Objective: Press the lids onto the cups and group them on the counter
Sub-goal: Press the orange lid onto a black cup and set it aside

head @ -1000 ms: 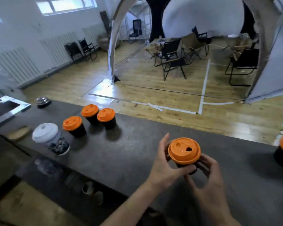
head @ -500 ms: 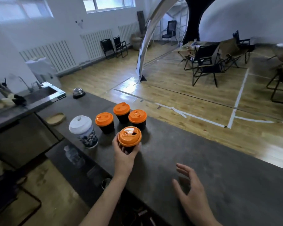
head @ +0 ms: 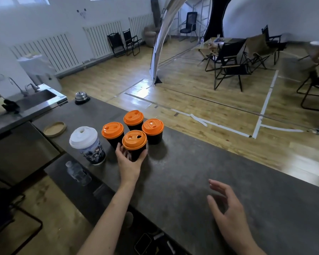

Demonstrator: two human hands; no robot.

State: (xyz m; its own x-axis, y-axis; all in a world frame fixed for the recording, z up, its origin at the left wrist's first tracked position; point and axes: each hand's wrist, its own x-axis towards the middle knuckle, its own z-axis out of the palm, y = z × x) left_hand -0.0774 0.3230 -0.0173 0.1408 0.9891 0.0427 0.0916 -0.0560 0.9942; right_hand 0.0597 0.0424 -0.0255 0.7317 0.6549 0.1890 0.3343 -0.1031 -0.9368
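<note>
Cups in black with orange lids stand in a tight cluster on the dark worktop [head: 191,172]: the left cup [head: 112,133], the back cup [head: 133,118], the right cup [head: 152,129] and, at the front of the group, the nearest cup [head: 134,142]. All four have their lids seated. The left grip [head: 130,163] is clamped on the nearest cup, with the thumb along its right side and the fingers [head: 119,148] curled round its left side, just under the lid's rim. The palm hides the cup's base, so it seems to be resting on the worktop, though that cannot be told for certain. The right grip [head: 230,212] is well apart from the cups, nearer the person. Its fingers are spread and loosely bent over the bare worktop, holding nothing and with a shadow beneath them. Just left of the cluster stands a taller printed cup [head: 89,150] with a white lid. Further back on the worktop lie a round wooden coaster [head: 54,128] and a metal call bell [head: 82,96].
</note>
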